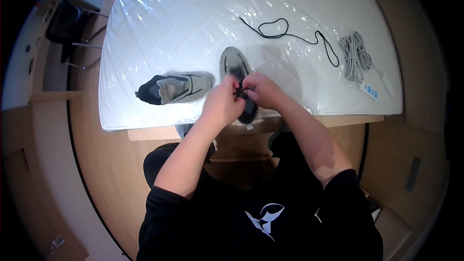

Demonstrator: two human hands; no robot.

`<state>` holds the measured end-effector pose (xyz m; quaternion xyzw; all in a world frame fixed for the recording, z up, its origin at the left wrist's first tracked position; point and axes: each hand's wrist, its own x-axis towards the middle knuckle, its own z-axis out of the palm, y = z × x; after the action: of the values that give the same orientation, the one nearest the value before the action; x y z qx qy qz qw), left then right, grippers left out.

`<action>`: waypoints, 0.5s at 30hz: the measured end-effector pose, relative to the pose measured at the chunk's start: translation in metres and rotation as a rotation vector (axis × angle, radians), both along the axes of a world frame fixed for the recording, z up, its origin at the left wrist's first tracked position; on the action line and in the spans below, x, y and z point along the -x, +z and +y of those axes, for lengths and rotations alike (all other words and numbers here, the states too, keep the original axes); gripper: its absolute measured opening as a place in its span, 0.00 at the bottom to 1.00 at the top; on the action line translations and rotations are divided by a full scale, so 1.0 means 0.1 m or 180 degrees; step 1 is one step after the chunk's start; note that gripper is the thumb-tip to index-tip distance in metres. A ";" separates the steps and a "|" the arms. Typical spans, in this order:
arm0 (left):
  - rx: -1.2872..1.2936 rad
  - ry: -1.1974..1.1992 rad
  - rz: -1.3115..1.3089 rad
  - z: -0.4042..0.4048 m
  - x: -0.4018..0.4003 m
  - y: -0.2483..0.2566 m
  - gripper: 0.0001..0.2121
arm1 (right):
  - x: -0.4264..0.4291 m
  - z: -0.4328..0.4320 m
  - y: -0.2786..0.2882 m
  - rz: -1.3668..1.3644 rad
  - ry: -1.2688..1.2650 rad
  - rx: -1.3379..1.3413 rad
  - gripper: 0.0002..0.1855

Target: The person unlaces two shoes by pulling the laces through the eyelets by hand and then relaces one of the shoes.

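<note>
A grey and black sneaker lies on the plastic-wrapped mattress, its toe pointing away from me and its heel at the near edge. Over its laced part, my left hand pinches a dark shoelace. Close beside it, my right hand grips another part of the same lace. The fingers hide much of the lacing. To the left, a second grey sneaker rests with its toe to the right; no lace can be made out in it. A loose black lace lies in loops beyond my right hand.
On the right of the mattress sit a bundled grey cable and a white power strip. The wooden bed frame runs along the near edge. A black chair stands at the upper left beside a wooden shelf unit.
</note>
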<state>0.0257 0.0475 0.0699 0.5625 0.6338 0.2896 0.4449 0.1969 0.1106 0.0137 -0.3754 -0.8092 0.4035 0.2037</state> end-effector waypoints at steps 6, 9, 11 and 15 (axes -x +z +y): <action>-0.1121 0.0807 0.1502 0.01 0.24 0.44 0.07 | 0.00 0.02 0.00 -0.0153 -0.0137 0.0134 0.06; -0.1173 0.1421 -0.0814 0.03 0.39 0.57 0.09 | 0.01 0.02 -0.02 -0.0287 -0.0216 0.0219 0.07; -0.1639 0.1665 -0.1865 0.06 0.38 0.64 0.11 | 0.00 0.03 0.00 -0.0353 -0.0273 0.0281 0.07; -0.1786 0.1379 -0.0673 0.13 0.41 0.58 0.17 | 0.01 0.01 0.12 -0.0345 -0.0438 0.0728 0.09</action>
<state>-0.0149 0.0601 0.1283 0.4823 0.5847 0.5961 0.2648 0.1962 0.1117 0.0257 -0.4719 -0.7401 0.4573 0.1428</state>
